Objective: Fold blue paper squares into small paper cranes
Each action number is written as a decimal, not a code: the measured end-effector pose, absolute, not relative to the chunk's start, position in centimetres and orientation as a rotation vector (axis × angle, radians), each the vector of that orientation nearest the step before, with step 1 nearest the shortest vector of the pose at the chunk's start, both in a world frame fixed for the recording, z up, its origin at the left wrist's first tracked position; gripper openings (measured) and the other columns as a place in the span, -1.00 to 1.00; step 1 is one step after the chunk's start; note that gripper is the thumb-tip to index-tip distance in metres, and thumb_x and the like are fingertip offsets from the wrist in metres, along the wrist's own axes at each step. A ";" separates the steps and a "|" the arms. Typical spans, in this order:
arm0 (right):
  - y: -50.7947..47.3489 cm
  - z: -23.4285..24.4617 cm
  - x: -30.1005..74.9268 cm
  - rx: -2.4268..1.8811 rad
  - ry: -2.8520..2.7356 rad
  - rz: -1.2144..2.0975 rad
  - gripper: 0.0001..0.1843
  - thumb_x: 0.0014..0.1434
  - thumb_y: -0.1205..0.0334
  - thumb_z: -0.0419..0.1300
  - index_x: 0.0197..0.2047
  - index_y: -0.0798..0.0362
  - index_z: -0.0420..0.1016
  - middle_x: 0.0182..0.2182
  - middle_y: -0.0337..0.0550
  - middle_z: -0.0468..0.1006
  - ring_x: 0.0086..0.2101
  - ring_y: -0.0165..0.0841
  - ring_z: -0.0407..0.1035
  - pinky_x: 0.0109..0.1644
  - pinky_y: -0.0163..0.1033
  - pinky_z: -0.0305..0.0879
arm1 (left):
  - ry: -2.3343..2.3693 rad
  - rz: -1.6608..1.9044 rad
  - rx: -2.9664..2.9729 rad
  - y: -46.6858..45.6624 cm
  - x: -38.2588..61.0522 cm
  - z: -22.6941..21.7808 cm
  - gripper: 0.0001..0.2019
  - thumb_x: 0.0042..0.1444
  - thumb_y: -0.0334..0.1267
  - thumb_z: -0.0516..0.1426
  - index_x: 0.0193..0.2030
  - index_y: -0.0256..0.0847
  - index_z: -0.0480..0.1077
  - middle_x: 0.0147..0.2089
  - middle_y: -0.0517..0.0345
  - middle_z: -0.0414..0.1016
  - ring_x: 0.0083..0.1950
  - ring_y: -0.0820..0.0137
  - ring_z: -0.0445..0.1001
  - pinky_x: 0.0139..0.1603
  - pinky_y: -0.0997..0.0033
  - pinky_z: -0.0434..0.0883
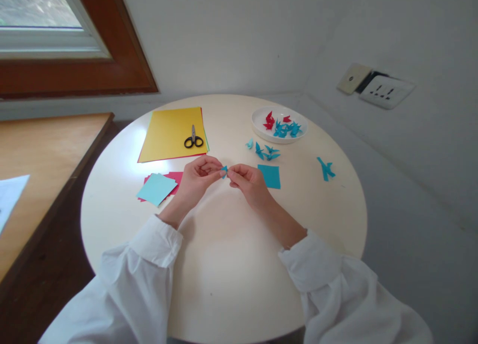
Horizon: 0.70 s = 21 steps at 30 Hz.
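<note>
Between my fingertips, over the middle of the round table, is a small folded piece of blue paper point(224, 172). My left hand point(201, 177) pinches it from the left. My right hand point(247, 179) is closed at its right side, thumb and forefinger pressed together. Much of the paper is hidden by the fingers. Just right of my right hand lies a blue paper square point(269, 176). Behind it stand several blue folded paper cranes point(267, 152) and a pale one point(250, 144). A stack of pale and red paper squares point(157, 188) lies left of my left hand.
A white plate point(257, 131) with red and blue paper cranes stands at the back right. Black-handled scissors point(193, 141) rest on large yellow sheets point(168, 127). Blue paper strips point(326, 169) lie near the right edge of the round white table point(231, 284). A wooden surface point(48, 150) is at left.
</note>
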State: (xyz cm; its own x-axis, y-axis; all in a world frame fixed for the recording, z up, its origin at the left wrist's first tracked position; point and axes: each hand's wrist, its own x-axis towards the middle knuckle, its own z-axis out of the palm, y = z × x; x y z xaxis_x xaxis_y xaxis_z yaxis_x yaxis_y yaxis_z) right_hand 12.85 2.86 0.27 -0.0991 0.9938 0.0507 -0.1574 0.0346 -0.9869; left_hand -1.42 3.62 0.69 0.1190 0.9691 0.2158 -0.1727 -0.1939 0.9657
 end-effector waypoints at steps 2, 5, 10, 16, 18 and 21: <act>2.9 0.3 12.8 -1.014 -1.189 1.314 -0.79 -0.15 0.11 0.23 -0.57 0.08 0.40 -0.66 -0.34 0.30 -0.58 -0.52 0.14 -0.48 -0.33 0.06 | 0.882 1.327 1.291 3.6 -1.4 0.6 -0.82 -0.17 -0.34 0.31 -0.40 -0.25 0.41 -0.51 0.25 0.45 -0.46 0.55 0.41 -0.44 0.59 0.30; 3.0 0.2 12.8 -1.009 -1.169 1.325 -0.80 -0.17 0.12 0.23 -0.58 0.08 0.40 -0.67 -0.34 0.30 -0.59 -0.52 0.13 -0.49 -0.33 0.05 | 0.873 1.320 1.277 3.6 -1.4 0.6 -0.82 -0.17 -0.34 0.31 -0.40 -0.24 0.41 -0.51 0.26 0.45 -0.46 0.56 0.40 -0.44 0.59 0.30; 3.0 0.2 12.8 -0.999 -1.128 1.336 -0.83 -0.18 0.15 0.23 -0.58 0.08 0.42 -0.69 -0.35 0.30 -0.59 -0.52 0.15 -0.47 -0.33 0.07 | 0.855 1.316 1.260 3.6 -1.3 0.7 -0.82 -0.16 -0.33 0.31 -0.40 -0.24 0.41 -0.50 0.25 0.44 -0.45 0.55 0.41 -0.43 0.57 0.30; 3.0 0.3 12.8 -1.014 -1.101 1.341 -0.84 -0.19 0.16 0.24 -0.57 0.08 0.43 -0.68 -0.34 0.33 -0.59 -0.51 0.16 -0.47 -0.33 0.07 | 0.852 1.319 1.239 3.8 -1.4 0.4 -0.82 -0.17 -0.34 0.31 -0.39 -0.24 0.43 -0.49 0.26 0.43 -0.44 0.55 0.39 -0.39 0.55 0.32; 3.0 0.3 12.8 -1.017 -1.100 1.333 -0.85 -0.19 0.16 0.24 -0.57 0.08 0.43 -0.67 -0.34 0.34 -0.58 -0.51 0.17 -0.46 -0.32 0.07 | 0.852 1.323 1.234 3.9 -1.4 0.3 -0.82 -0.17 -0.35 0.31 -0.37 -0.24 0.44 -0.47 0.25 0.44 -0.42 0.56 0.39 -0.37 0.55 0.32; 3.0 0.2 12.9 -1.022 -1.135 1.304 -0.85 -0.17 0.16 0.23 -0.56 0.07 0.42 -0.66 -0.34 0.34 -0.58 -0.50 0.18 -0.47 -0.32 0.08 | 0.873 1.327 1.227 4.0 -1.4 0.2 -0.82 -0.17 -0.35 0.30 -0.36 -0.23 0.46 -0.45 0.25 0.45 -0.42 0.57 0.38 -0.37 0.56 0.31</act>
State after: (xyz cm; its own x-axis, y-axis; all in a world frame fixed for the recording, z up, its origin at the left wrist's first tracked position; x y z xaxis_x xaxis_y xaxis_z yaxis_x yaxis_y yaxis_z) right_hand 12.89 3.00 0.16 -0.0551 0.9976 0.0414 -0.1782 0.0310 -0.9835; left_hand -1.42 4.00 0.23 0.1093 0.9775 0.1806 -0.2214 -0.1532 0.9631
